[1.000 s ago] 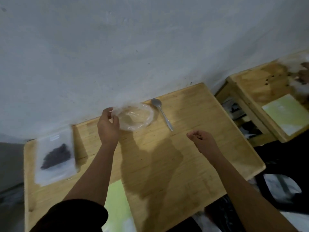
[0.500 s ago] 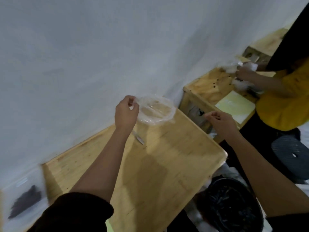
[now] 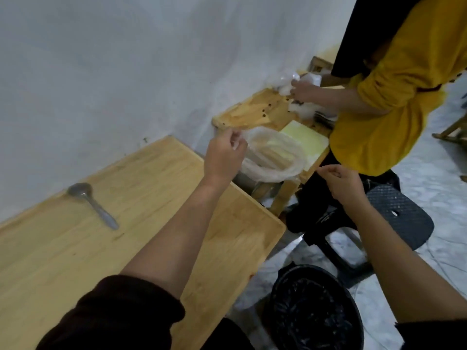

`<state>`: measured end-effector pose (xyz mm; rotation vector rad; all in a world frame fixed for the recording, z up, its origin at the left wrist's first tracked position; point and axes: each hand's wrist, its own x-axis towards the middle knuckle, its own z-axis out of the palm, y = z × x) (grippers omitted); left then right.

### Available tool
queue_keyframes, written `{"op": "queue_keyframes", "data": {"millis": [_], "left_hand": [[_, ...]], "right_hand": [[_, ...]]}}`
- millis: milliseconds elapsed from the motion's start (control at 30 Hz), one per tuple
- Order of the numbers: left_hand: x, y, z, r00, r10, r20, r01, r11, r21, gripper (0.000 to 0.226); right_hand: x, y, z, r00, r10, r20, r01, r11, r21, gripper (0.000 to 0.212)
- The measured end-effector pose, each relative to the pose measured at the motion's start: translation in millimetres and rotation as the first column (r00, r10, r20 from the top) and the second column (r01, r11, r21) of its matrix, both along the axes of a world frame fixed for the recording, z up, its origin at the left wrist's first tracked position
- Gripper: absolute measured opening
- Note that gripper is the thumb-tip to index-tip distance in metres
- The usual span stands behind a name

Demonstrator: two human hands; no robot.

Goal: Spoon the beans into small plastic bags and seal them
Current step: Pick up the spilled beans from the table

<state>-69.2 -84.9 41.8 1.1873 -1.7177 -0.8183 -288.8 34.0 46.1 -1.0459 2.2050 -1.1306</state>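
My left hand (image 3: pixel 223 156) pinches the rim of a clear plastic dish (image 3: pixel 274 157) and holds it in the air past the right end of my wooden table (image 3: pixel 151 223), over the gap to a second table. The dish looks empty. My right hand (image 3: pixel 338 183) hovers below and right of the dish, fingers loosely curled, holding nothing. A metal spoon (image 3: pixel 92 204) lies on my table at the left, bowl toward the wall. No beans or bags are visible on my table.
Another person in a yellow top (image 3: pixel 394 97) handles plastic bags (image 3: pixel 288 83) on the second wooden table (image 3: pixel 255 112), which has scattered beans and a pale green sheet (image 3: pixel 307 137). A black-lined bin (image 3: pixel 313 309) stands on the floor below, beside a dark plastic stool (image 3: pixel 399 218).
My left hand lifted the clear dish off the table and carried it right, beyond the table's end. The view swung right; the bag of dark beans at the left left the frame.
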Motion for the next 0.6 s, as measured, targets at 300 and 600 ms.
{"op": "queue_keyframes", "data": {"millis": [300, 600], "left_hand": [[-88, 37, -43, 0.995, -0.092, 0.041, 0.098, 0.976, -0.194, 0.016], [-149, 166, -68, 0.982, -0.098, 0.162, 0.124, 0.98, -0.157, 0.015]], "right_hand": [[-77, 43, -87, 0.994, -0.102, 0.027, 0.105, 0.981, -0.164, 0.022], [-112, 164, -113, 0.997, -0.052, 0.063, 0.064, 0.979, -0.191, 0.019]]}}
